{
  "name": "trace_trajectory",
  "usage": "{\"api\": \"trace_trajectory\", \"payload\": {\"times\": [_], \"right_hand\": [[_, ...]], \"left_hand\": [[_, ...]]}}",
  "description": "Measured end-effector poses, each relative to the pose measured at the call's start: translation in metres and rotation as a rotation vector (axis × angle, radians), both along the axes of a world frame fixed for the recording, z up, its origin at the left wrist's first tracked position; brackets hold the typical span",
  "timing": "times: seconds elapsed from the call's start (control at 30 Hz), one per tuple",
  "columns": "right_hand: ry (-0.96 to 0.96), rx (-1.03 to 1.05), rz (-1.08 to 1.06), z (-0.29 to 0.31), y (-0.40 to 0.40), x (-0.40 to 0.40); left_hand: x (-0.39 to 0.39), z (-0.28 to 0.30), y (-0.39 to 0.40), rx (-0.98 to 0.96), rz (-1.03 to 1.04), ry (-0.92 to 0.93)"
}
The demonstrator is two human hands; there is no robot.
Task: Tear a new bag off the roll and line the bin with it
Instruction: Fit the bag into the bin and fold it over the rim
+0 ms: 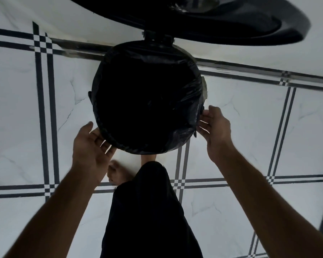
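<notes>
Head view looks straight down on a round bin (204, 90) standing on a white tiled floor (250, 136) crossed by dark lines, with its lid (231, 25) raised at the far side. A black bag (147, 101) lines the bin, its mouth folded over the rim all the way round and its inside too dark to make out. At the near left of the rim, the left hand (90, 148) lies palm up with fingers (103, 138) spread and fairly straight, their tips reaching under the folded plastic and touching it rather than closing round it. Across the bin from that hand, at the near right of the rim, the right hand (215, 127) has thumb and fingers drawn close against the bag's edge; whether they pinch the plastic or only press on it cannot be told. Between the two forearms, nearer the person than either hand, a dark-clothed leg (147, 211) hangs down, and a bare foot (117, 173) rests on the floor just below the left hand.
</notes>
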State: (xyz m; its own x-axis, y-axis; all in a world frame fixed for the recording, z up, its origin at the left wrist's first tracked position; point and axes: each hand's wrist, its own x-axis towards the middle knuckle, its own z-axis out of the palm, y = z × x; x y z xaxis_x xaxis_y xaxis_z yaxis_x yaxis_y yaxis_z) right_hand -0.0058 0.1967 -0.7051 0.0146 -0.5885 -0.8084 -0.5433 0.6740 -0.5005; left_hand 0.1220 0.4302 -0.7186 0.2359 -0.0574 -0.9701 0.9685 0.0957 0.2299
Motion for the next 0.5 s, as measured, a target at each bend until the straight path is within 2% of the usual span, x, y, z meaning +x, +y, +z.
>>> {"api": "trace_trajectory", "payload": {"times": [0.1,0.17,0.23,0.3,0.37,0.43,0.5], "right_hand": [[0.11,-0.056,0.177,-0.005,-0.011,0.0],[0.248,-0.232,0.356,-0.01,-0.019,0.002],[0.292,-0.435,0.427,-0.011,-0.025,0.011],[0.138,-0.463,0.401,-0.01,-0.028,0.025],[0.003,-0.413,0.451,-0.014,-0.032,0.038],[-0.011,-0.43,0.57,-0.023,-0.039,0.044],[-0.081,-0.357,0.572,-0.031,-0.046,0.044]], "left_hand": [[0.002,-0.003,-0.003,0.031,-0.075,-0.031],[0.008,-0.013,-0.005,0.16,-0.122,-0.152],[0.017,-0.02,-0.006,0.389,-0.238,-0.418],[0.028,-0.021,-0.011,0.573,-0.441,-0.721],[0.041,-0.016,-0.022,0.553,-0.573,-0.927],[0.056,-0.013,-0.038,0.44,-0.688,-0.963],[0.075,-0.017,-0.05,0.361,-0.873,-0.941]]}}
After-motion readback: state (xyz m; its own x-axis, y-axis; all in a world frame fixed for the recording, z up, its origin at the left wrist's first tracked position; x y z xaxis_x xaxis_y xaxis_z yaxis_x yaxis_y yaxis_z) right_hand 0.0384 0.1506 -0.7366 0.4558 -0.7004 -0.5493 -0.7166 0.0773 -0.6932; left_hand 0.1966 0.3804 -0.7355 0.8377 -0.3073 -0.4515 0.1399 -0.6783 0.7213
